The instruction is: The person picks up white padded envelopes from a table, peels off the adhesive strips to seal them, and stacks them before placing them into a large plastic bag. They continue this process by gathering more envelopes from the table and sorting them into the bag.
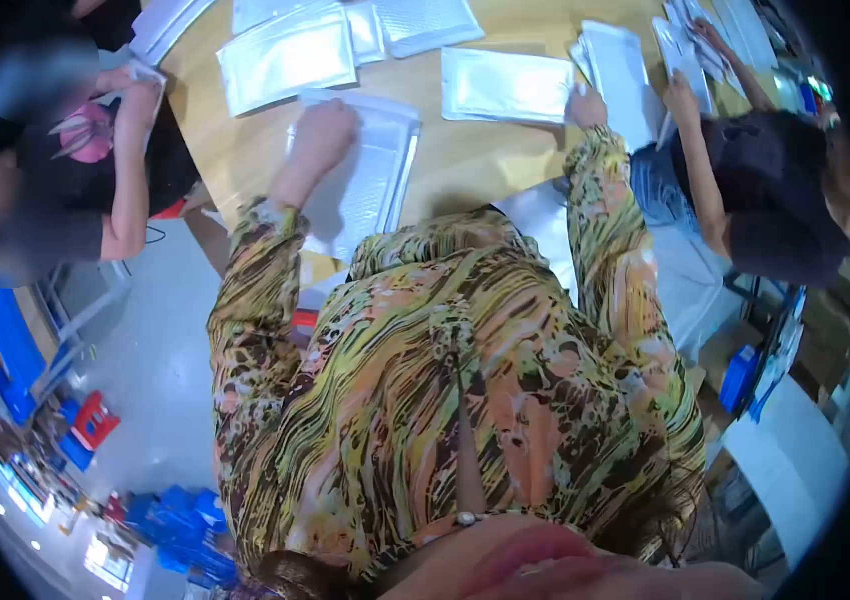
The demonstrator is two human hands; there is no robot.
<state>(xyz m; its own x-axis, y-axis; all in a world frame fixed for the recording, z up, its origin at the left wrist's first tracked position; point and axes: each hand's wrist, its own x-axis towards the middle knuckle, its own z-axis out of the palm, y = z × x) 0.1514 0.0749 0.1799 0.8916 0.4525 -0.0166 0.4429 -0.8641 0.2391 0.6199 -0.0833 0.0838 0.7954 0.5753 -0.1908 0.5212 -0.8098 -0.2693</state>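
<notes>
My left hand rests with curled fingers on the top of a stack of flat white pouches lying on the wooden table in front of me. My right hand reaches further out and grips the right edge of a single silvery-white pouch lying flat. Both arms wear sleeves of my patterned yellow-brown blouse, which fills the lower middle of the view.
More flat pouches lie across the far part of the table. A person at the left and another at the right handle pouches at the table's edges. Blue and red crates stand on the floor at lower left.
</notes>
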